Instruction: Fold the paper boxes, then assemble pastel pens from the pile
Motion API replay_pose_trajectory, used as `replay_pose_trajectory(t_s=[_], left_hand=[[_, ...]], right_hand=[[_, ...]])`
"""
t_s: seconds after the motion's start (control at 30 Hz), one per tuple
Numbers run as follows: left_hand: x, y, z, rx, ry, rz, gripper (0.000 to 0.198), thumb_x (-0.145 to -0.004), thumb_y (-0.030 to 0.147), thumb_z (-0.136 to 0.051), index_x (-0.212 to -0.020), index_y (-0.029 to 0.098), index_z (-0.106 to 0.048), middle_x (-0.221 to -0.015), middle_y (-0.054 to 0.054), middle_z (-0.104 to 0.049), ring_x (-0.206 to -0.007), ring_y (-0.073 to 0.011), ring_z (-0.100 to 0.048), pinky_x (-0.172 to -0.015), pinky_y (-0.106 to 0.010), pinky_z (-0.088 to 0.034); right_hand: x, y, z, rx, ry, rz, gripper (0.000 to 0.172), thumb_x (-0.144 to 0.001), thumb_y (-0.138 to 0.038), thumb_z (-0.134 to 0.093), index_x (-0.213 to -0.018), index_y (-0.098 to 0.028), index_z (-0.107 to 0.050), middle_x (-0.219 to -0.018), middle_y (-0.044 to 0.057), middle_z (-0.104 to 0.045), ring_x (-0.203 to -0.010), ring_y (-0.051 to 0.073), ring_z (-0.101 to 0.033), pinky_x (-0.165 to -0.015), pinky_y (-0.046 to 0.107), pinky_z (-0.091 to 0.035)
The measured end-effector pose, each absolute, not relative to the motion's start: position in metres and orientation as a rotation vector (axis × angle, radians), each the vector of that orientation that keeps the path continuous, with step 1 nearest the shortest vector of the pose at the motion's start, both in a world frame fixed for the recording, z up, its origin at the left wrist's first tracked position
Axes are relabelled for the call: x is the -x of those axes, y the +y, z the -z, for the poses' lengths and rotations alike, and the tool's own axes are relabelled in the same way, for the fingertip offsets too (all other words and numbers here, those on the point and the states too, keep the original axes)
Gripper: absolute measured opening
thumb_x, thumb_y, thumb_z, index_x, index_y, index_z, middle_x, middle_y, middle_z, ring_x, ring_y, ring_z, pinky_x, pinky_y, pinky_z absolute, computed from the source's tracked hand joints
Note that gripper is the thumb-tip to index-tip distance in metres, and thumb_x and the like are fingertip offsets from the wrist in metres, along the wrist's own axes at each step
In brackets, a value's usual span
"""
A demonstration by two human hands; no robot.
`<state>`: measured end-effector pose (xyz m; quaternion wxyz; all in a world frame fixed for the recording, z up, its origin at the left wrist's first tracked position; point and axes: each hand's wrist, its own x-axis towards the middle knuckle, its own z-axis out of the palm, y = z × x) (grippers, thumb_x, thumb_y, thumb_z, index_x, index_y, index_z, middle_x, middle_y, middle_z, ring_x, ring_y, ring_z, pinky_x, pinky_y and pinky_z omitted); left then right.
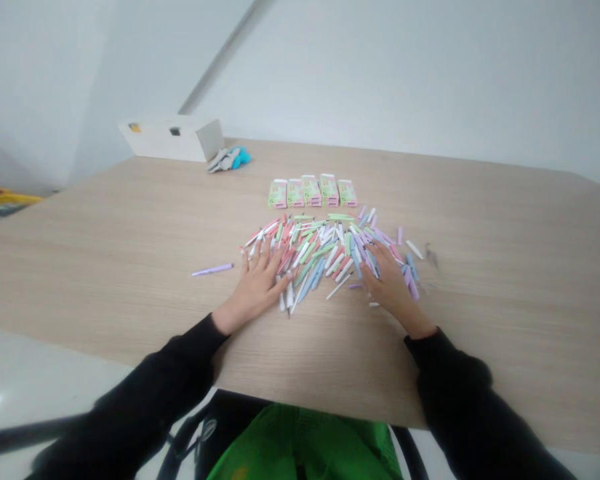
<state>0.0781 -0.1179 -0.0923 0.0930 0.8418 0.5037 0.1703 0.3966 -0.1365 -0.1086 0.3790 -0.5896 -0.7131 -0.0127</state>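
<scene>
A spread of several pastel pens (pixel 325 250) in pink, green, blue, purple and white lies on the wooden table (pixel 105 253). My left hand (pixel 257 283) rests flat on the pile's left edge, fingers stretched out over pens. My right hand (pixel 387 277) lies flat on the pile's right side, fingers spread on the pens. One purple pen (pixel 213 270) lies apart, left of my left hand. Behind the pile stands a row of small green and pink boxes (pixel 313 191).
A white cardboard box (pixel 173 138) sits at the far left of the table, with a grey and blue cloth item (pixel 230 159) beside it. A green bag (pixel 305 447) is below the table's near edge. A white wall stands behind.
</scene>
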Motion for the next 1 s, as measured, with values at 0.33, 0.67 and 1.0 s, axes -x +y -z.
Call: replay_pose_trajectory(t_s=[0.33, 0.67, 1.0], left_hand=[[-0.083, -0.059, 0.106, -2.479, 1.492, -0.409, 0.062, -0.104, 0.047, -0.03, -0.159, 0.019, -0.035, -0.169, -0.016, -0.022, -0.157, -0.0415, -0.011, -0.122, -0.066, -0.013], [-0.077, -0.054, 0.12, -2.629, 1.487, -0.435, 0.056, -0.104, 0.044, -0.029, -0.148, 0.018, -0.053, -0.158, -0.016, -0.046, -0.15, -0.0386, -0.033, -0.12, -0.06, -0.024], [-0.072, -0.049, 0.131, -2.604, 1.459, -0.5, 0.055, -0.103, 0.039, -0.03, -0.152, 0.022, -0.049, -0.157, -0.012, -0.048, -0.151, -0.0354, -0.031, -0.123, -0.057, -0.019]], right_hand=[[-0.436, -0.039, 0.052, 1.631, -2.119, -0.105, 0.033, -0.087, -0.019, -0.051, -0.112, -0.015, -0.072, -0.12, 0.015, -0.073, -0.116, 0.03, -0.066, -0.107, 0.049, -0.048], [-0.458, 0.047, 0.054, 1.842, -2.162, -0.2, 0.041, -0.093, -0.03, -0.056, -0.125, -0.006, -0.064, -0.128, 0.025, -0.068, -0.117, 0.036, -0.067, -0.104, 0.049, -0.049], [-0.448, 0.049, 0.057, 1.663, -2.272, -0.172, 0.039, -0.091, -0.021, -0.053, -0.127, -0.01, -0.064, -0.132, 0.021, -0.066, -0.127, 0.034, -0.061, -0.109, 0.055, -0.045]])
